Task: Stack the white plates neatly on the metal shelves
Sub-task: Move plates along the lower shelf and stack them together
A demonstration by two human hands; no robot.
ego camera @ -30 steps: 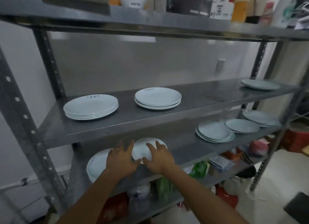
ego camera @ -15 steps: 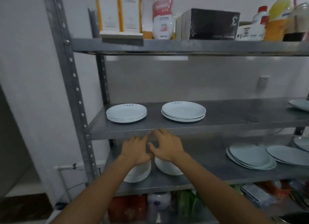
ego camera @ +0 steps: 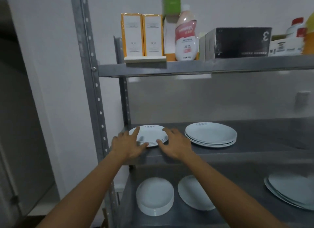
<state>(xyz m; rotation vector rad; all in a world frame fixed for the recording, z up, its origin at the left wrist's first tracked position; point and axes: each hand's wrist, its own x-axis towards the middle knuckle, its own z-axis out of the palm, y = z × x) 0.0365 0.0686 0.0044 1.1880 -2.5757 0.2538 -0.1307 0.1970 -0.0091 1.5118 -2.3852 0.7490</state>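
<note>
Head view: hands are moved up from the lower shelf to the left stack on the middle shelf.

A second ago both hands were placed on plates on the lower shelf (ego camera: pixel 237 215); now they are set around the left plate stack (ego camera: pixel 148 134) on the middle shelf (ego camera: pixel 254 151), so squaring up of that stack is judged to be the step in hand. Left hand (ego camera: pixel 126 145) is held at the stack's left rim, index finger laid over the top plate, thumb at the near edge; right hand (ego camera: pixel 176 144) is held at the right rim, fingers spread, thumb at the near edge. Both are spread and touching, not closed on anything. Second stack (ego camera: pixel 210 134) sits untouched just to the right. Lower-shelf piles: near-left pile (ego camera: pixel 154 197), a lone tilted plate (ego camera: pixel 195 193) beside it, far-right pile (ego camera: pixel 292 192) uneven, so more tidying is judged to remain.
</note>
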